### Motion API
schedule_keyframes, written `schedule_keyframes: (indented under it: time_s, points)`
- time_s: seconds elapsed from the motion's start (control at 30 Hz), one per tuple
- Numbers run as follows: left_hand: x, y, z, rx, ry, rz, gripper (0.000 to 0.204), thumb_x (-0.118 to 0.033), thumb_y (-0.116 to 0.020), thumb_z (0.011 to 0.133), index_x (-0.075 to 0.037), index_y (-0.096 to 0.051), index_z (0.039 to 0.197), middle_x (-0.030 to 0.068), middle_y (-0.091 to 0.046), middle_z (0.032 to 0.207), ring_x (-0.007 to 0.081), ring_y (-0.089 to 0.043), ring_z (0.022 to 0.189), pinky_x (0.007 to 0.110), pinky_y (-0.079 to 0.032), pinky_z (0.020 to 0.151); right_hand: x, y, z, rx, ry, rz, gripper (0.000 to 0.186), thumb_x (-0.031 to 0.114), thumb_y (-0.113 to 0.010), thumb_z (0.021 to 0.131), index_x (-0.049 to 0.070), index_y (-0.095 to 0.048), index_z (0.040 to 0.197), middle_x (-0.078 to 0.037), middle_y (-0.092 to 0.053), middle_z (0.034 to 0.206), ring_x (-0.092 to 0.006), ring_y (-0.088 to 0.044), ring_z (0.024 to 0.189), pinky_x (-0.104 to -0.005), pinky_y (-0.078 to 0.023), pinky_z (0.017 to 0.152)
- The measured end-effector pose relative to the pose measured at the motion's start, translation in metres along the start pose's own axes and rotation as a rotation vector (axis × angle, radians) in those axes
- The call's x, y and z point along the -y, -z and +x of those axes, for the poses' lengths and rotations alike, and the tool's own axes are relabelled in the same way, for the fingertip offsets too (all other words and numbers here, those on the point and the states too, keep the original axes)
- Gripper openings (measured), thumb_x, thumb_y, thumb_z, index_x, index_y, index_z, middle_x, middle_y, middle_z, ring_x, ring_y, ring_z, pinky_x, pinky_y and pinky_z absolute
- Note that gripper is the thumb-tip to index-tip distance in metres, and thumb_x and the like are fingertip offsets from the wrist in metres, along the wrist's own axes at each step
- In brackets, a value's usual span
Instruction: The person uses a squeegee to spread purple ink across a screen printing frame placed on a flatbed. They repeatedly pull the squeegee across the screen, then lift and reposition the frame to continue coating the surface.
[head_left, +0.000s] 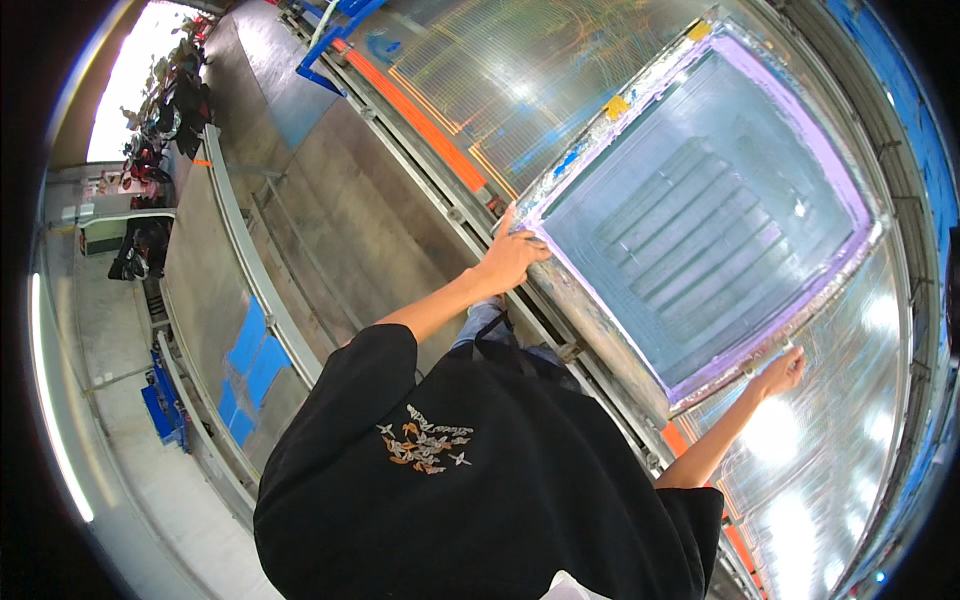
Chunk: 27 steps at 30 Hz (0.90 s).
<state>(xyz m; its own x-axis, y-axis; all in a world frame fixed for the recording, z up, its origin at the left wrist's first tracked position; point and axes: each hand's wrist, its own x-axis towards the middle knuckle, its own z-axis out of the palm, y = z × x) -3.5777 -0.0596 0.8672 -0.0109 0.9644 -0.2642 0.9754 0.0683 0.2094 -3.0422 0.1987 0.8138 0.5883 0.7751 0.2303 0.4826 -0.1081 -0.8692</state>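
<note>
A screen-printing frame point(610, 335) lies tilted across the long table, its blue-grey mesh point(700, 220) bordered with purple and marked with parallel stripes. My left hand point(512, 260) grips its near left corner, thumb along the outer side and fingers over the edge. By the frame's right side, my right hand point(780, 373) is closed, its fingers curled close to the rim. What those fingers hold, if anything, is too small to make out. Yellow patches point(616, 107) and smears of paint stick to the frame's left side.
The long printing table point(480, 70) carries orange strips point(420, 125) and fine line marks. A metal rail point(440, 205) runs along its near edge. A blue metal bracket point(320, 65) stands at the upper left. Behind me on the left is another long table point(290, 225) with blue patches point(250, 340).
</note>
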Motion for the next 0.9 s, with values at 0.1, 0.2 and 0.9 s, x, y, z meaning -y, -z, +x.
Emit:
schedule_keyframes:
  time_s: [0.1, 0.2, 0.9]
  points:
    - [-0.013, 0.009, -0.004, 0.002, 0.062, 0.02, 0.065, 0.003, -0.073, 0.07, -0.023, -0.074, 0.13, -0.0044, -0.071, 0.136, 0.0246, -0.057, 0.137, 0.07, 0.006, 0.128, -0.021, -0.006, -0.001, 0.143, -0.211, 0.167, 0.039, 0.034, -0.063, 0.105, -0.004, -0.069, 0.109, -0.014, -0.069, 0.092, -0.0231, -0.06, 0.081, -0.0432, -0.052, 0.078]
    - [-0.023, 0.022, -0.006, -0.009, 0.086, 0.105, 0.061, 0.003, -0.072, 0.071, -0.023, -0.077, 0.126, -0.0039, -0.074, 0.13, 0.0241, -0.06, 0.133, 0.07, 0.005, 0.127, -0.042, -0.005, -0.009, 0.223, -0.324, 0.348, 0.038, 0.033, -0.06, 0.105, -0.005, -0.068, 0.106, -0.015, -0.069, 0.093, -0.0247, -0.06, 0.078, -0.0442, -0.052, 0.072]
    - [-0.023, 0.078, 0.027, 0.111, -0.271, 0.243, 0.038, -0.007, -0.07, 0.076, -0.018, -0.083, 0.111, 0.0119, -0.079, 0.097, 0.0287, -0.073, 0.101, 0.062, -0.018, 0.127, -0.111, 0.008, 0.009, 0.303, 0.1, -0.734, 0.068, 0.057, -0.054, 0.102, 0.003, -0.053, 0.143, -0.029, -0.069, 0.119, -0.0457, -0.067, 0.113, -0.0538, -0.051, 0.1]
